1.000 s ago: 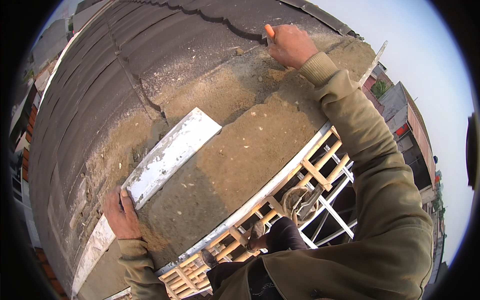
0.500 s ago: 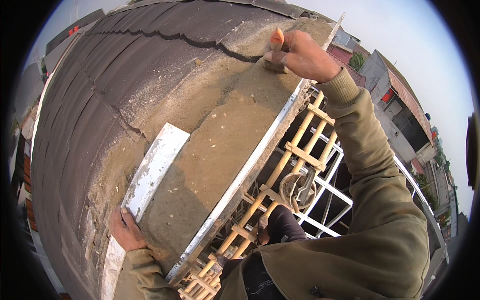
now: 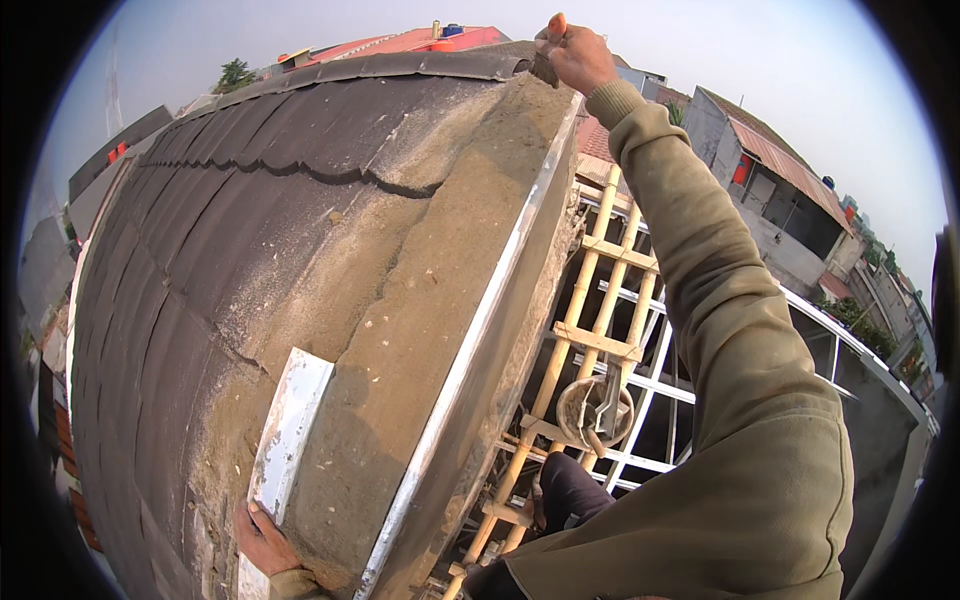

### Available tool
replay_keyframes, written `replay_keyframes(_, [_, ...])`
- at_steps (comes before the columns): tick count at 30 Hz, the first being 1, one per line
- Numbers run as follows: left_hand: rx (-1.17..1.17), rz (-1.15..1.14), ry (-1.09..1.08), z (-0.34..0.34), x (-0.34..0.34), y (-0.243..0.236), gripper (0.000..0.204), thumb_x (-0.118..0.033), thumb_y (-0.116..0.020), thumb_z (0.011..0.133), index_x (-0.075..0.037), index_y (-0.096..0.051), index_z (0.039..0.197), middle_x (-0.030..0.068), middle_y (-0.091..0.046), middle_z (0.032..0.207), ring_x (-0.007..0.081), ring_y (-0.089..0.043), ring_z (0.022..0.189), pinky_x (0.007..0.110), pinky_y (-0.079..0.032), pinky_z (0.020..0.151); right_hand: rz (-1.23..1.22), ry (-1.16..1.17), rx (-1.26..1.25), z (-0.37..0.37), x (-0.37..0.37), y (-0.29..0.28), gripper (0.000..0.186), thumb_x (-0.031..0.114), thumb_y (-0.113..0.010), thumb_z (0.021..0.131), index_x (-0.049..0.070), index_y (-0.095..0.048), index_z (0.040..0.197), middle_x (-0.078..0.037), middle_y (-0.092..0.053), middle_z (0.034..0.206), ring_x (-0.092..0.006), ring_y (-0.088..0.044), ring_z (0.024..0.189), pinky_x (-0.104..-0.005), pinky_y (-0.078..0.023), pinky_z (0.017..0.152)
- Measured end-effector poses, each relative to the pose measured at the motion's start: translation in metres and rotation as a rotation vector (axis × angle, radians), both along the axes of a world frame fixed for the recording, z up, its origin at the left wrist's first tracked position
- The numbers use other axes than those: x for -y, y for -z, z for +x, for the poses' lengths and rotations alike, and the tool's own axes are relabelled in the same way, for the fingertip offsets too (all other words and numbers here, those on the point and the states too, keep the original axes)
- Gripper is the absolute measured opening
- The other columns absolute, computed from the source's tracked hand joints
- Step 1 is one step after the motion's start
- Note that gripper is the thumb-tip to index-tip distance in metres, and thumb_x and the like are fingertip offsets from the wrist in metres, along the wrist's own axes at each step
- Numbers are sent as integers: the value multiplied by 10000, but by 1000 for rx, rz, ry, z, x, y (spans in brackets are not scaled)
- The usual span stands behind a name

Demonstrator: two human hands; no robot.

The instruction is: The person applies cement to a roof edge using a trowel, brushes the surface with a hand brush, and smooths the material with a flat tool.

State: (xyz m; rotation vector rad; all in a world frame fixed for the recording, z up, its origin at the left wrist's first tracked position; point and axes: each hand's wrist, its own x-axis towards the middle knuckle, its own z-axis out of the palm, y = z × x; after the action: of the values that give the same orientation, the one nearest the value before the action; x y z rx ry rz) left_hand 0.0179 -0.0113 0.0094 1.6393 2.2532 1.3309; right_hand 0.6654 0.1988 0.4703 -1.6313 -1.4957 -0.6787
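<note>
My right hand (image 3: 572, 52) is raised high at the far end of the mortar band (image 3: 420, 310), its fingers closed on a trowel (image 3: 557, 27) with an orange handle; the blade, mostly hidden, is at the mortar's upper end. Low at the left, my left hand (image 3: 262, 542) grips a long white strip (image 3: 292, 420), flecked with grey, which lies along the mortar beside the dark roof tiles (image 3: 180, 290). A pale straight edging (image 3: 468, 352) runs along the mortar's outer edge.
Beyond the edge at the right is bamboo scaffolding (image 3: 578, 300) over a white metal frame (image 3: 650, 390), with a bucket (image 3: 593, 415) holding tools. My dark-clothed leg (image 3: 565, 495) stands by it. Neighbouring buildings (image 3: 800, 180), a red roof and trees ring the tiled roof.
My right hand with the trowel has moved up toward the far end of the mortar. The view has tilted toward the ridge and horizon; my left hand stays on the strip.
</note>
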Motion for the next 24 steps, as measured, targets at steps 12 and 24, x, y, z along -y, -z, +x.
replay_keyframes(12, [133,68,0,-14,-1,17,536,-423,-512,1133,81,-632,1272,196,-654,1179,292,-633,1041,409,-510,951,-309,-180,-58,26,-18,-13,367,292,-745,958,-57,-751,1072,-185,-765,922,-284,-759,771,-408,-618,725])
replay_keyframes(24, [88,-75,42,-15,2,0,523,-424,-513,1124,61,-675,1232,196,-684,1111,308,-648,950,431,-527,841,-360,-380,87,-91,45,61,327,272,-744,908,-53,-751,952,-199,-747,831,-275,-752,756,-408,-604,721])
